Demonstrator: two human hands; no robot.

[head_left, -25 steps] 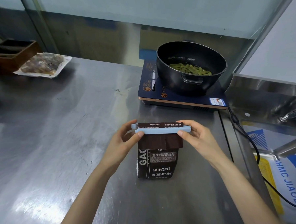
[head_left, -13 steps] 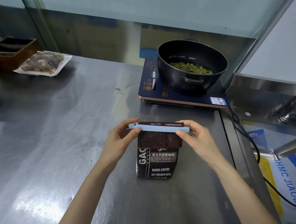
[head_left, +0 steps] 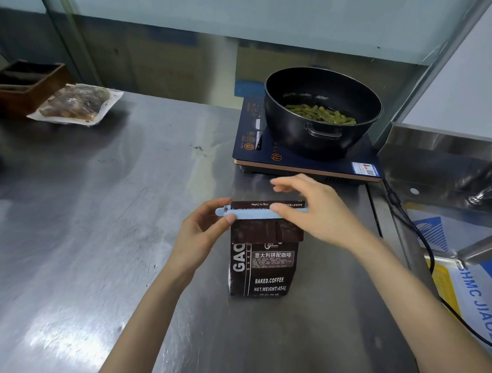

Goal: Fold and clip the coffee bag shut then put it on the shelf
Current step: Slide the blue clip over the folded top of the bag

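A dark brown coffee bag (head_left: 263, 261) stands upright on the steel counter (head_left: 94, 221), its top folded over. A light blue clip (head_left: 255, 213) lies across the fold. My left hand (head_left: 202, 232) pinches the clip's left end between thumb and fingers. My right hand (head_left: 315, 210) rests over the clip's right half, thumb on the clip's front and fingers spread loosely above the bag's top. No shelf is in view.
Behind the bag an induction cooker (head_left: 306, 158) carries a black pot (head_left: 320, 110) with green beans. Its black cable (head_left: 418, 238) runs down the right side beside a steel sink (head_left: 450, 174). At far left lie a sealed food pouch (head_left: 75, 104) and a wooden box (head_left: 25, 86).
My right hand has slid left from the clip's right end to over its middle, with the fingers lifted and spread. The left hand and the bag stay in place.
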